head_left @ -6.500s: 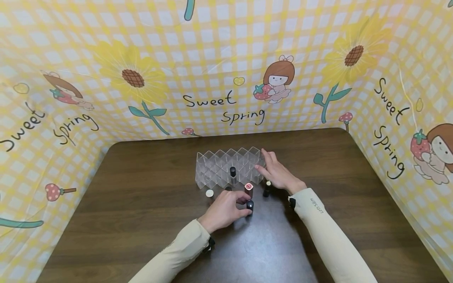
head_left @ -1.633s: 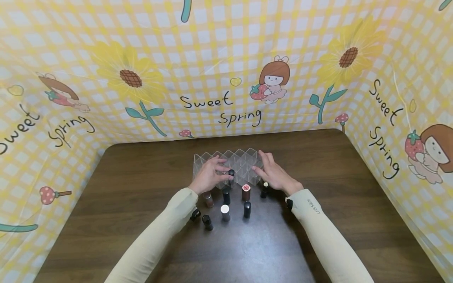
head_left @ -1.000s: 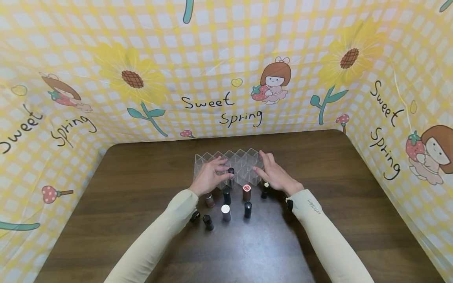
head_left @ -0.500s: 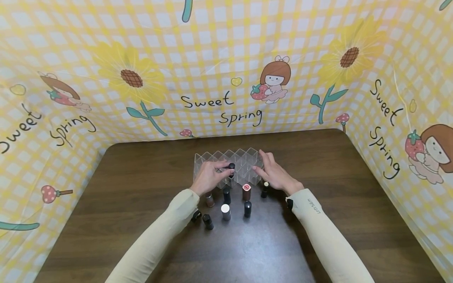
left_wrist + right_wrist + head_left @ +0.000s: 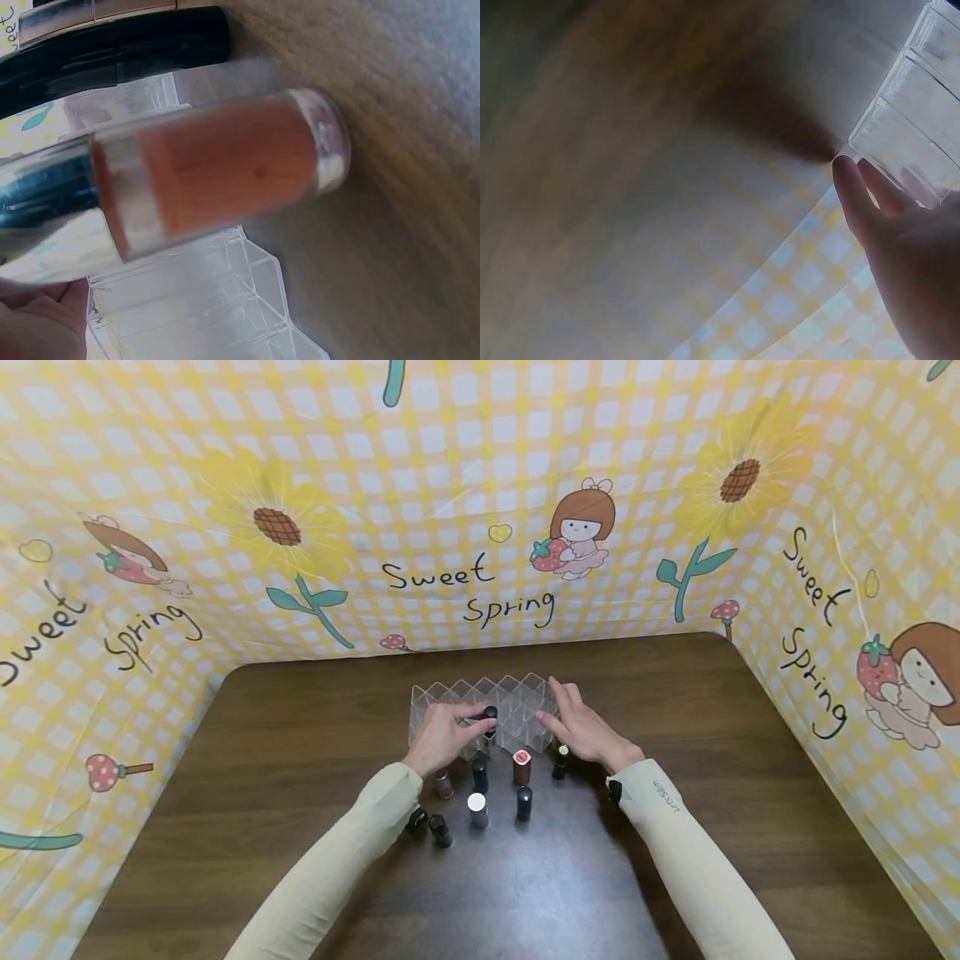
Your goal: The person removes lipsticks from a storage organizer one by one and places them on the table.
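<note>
A clear plastic organizer (image 5: 517,718) with diamond-shaped compartments stands on the brown table. My left hand (image 5: 441,733) reaches over its front and pinches a black-capped lipstick (image 5: 491,713) between thumb and fingers. That lipstick is upright at the front row, its lower part seen through the clear plastic. At the organizer's right end, my right hand (image 5: 581,725) grips the corner, fingers behind and thumb in front. The right wrist view shows the fingertips on the clear edge. A lip gloss tube (image 5: 232,169) with a peach-brown body fills the left wrist view, below the left hand.
In front of the organizer stand a black tube (image 5: 480,774), a dark red lipstick (image 5: 522,768) and a small black tube with a pale top (image 5: 561,763). Nearer are a white-topped tube (image 5: 477,811), a glossy black one (image 5: 524,804) and a black faceted one (image 5: 440,831).
My left hand has moved from a dark tube in front to the black-capped lipstick in the organizer, which now sits slightly higher. The right hand has stayed at the organizer's end.
</note>
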{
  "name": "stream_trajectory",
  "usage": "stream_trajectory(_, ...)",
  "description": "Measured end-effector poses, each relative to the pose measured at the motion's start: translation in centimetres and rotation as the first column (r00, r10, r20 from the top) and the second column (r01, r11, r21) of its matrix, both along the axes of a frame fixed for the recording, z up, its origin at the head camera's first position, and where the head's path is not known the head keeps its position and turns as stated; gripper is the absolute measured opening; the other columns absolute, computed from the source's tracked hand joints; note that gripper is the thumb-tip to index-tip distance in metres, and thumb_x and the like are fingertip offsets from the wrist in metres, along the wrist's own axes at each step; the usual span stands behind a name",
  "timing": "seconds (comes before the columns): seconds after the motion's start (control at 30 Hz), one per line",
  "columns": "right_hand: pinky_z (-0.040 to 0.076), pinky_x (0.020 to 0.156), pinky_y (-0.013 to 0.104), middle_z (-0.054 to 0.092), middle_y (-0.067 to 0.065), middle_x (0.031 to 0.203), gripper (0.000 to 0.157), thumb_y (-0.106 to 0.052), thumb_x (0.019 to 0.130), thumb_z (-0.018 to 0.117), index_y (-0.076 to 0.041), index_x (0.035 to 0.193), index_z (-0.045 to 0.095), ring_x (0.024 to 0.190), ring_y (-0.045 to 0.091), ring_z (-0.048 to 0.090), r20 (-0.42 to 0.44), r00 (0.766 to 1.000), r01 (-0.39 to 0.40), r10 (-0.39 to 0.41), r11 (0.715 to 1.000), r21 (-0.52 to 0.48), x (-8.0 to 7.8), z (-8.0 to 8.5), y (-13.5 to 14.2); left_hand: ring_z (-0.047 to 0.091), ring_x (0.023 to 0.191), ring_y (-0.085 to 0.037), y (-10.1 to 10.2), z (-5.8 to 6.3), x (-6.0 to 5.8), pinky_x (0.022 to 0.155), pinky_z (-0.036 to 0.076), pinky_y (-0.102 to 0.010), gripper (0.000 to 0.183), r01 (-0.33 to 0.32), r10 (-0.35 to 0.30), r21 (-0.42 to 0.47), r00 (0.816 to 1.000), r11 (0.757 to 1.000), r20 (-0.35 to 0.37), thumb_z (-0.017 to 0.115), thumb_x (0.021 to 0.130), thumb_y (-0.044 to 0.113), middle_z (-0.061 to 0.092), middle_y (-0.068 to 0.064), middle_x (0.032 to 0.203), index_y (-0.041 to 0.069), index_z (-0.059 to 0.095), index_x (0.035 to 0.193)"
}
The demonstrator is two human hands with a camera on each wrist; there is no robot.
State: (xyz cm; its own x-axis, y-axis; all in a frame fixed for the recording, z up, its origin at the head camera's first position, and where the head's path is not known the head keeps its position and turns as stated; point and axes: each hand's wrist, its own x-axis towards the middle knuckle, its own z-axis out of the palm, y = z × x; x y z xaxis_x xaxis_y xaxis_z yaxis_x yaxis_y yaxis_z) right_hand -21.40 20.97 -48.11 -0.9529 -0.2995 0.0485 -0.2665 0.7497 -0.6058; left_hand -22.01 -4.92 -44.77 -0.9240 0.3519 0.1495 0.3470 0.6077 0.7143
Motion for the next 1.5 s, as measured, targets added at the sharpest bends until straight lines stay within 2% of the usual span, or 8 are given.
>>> stream_trajectory(0.6,0.045,0.101,0.046,0.027,0.015,0.146,0.074,-0.046,0.103,0.035,-0.003,0.155,0.006,0.109,0.031,0.057,-0.004,1.0,-0.006,0.006,0.999,0.037,0.0,0.1,0.1,0.033,0.045,-0.009,0.1,0.2,0.0,0.04,0.028,-0.023,0.034,-0.032,0.032,0.041,0.999,0.999,0.014,0.075,0.083,0.034,0.071,-0.013,0.111,0.015,0.074,0.112)
stream_trajectory(0.93,0.045,0.101,0.046,0.026,0.016,0.147,0.074,-0.046,0.103,0.035,-0.003,0.155,0.004,0.107,0.029,0.057,-0.004,1.0,-0.008,0.008,0.999,0.039,0.0,0.0,0.1,0.055,0.063,-0.012,0.2,0.4,0.1,0.047,0.036,-0.023,0.031,-0.029,0.029,0.104,1.0,0.994,-0.002,0.076,0.083,0.032,0.073,-0.009,0.108,0.015,0.075,0.109)
stream_trajectory(1.2,0.045,0.101,0.046,0.026,0.016,0.147,0.075,-0.046,0.103,0.035,-0.003,0.155,0.005,0.106,0.03,0.058,-0.001,1.0,-0.004,0.004,0.999,0.032,0.0,0.0,0.1,0.067,0.076,-0.013,0.1,1.0,0.4,0.053,0.047,-0.021,0.032,-0.059,0.059,0.142,0.998,0.988,0.008,0.077,0.082,0.03,0.074,-0.01,0.108,0.014,0.075,0.111)
stream_trajectory(1.4,0.045,0.101,0.047,0.024,0.016,0.149,0.075,-0.047,0.103,0.035,-0.004,0.155,0.004,0.108,0.029,0.058,0.009,1.0,-0.003,0.003,0.999,0.034,0.0,0.0,0.2,0.071,0.083,-0.016,0.0,1.3,0.5,0.059,0.051,-0.021,0.033,-0.047,0.052,0.148,0.998,0.988,-0.034,0.076,0.083,0.031,0.073,-0.011,0.108,0.012,0.075,0.109)
stream_trajectory(1.5,0.045,0.1,0.047,0.025,0.016,0.149,0.075,-0.048,0.103,0.034,-0.003,0.155,0.005,0.106,0.03,0.059,0.009,1.0,-0.007,0.007,0.999,0.035,0.0,0.1,0.1,0.072,0.085,-0.017,-0.1,1.4,0.5,0.062,0.053,-0.022,0.033,-0.049,0.055,0.159,0.998,0.986,-0.03,0.076,0.083,0.032,0.073,-0.01,0.108,0.012,0.075,0.109)
